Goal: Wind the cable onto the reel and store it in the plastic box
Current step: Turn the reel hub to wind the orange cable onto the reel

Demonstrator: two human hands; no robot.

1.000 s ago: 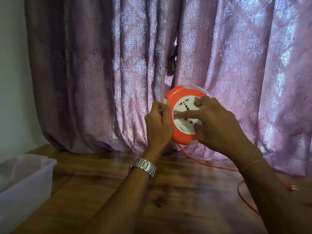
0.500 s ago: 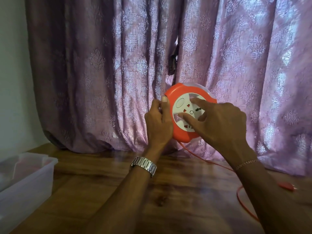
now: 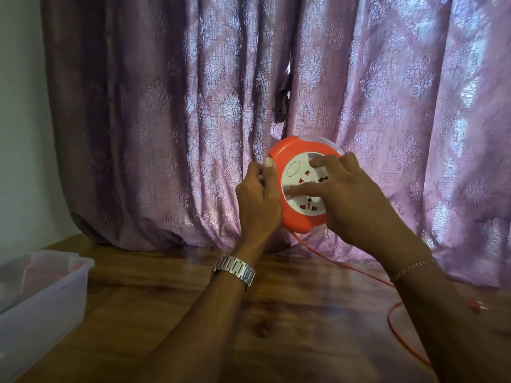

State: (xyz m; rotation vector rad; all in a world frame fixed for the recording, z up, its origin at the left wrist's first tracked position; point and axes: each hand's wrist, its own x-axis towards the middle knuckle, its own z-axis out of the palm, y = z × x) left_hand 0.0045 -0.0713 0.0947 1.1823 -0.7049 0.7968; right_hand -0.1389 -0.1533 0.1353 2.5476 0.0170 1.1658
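While the left hand (image 3: pixel 258 199) clasps the reel (image 3: pixel 287 217) rim, right hand (image 3: pixel 351 200) fingers press its face.

**Both hands raised on the reel**

The left hand (image 3: pixel 258 197) grips the rim of the reel (image 3: pixel 284 153), thumb up along its edge, forearm reaching up from below. The right hand (image 3: pixel 351 200) lies across the reel's face, fingers (image 3: pixel 318 161) spread and pressing on it, wrist bent.

Dim room, backlit: daylight glows through the purple curtain (image 3: pixel 359 92), brighter to the right, darker folds at left. Soft sheen on the desk (image 3: pixel 290 313). Slight motion blur; edges bow from the wide lens.
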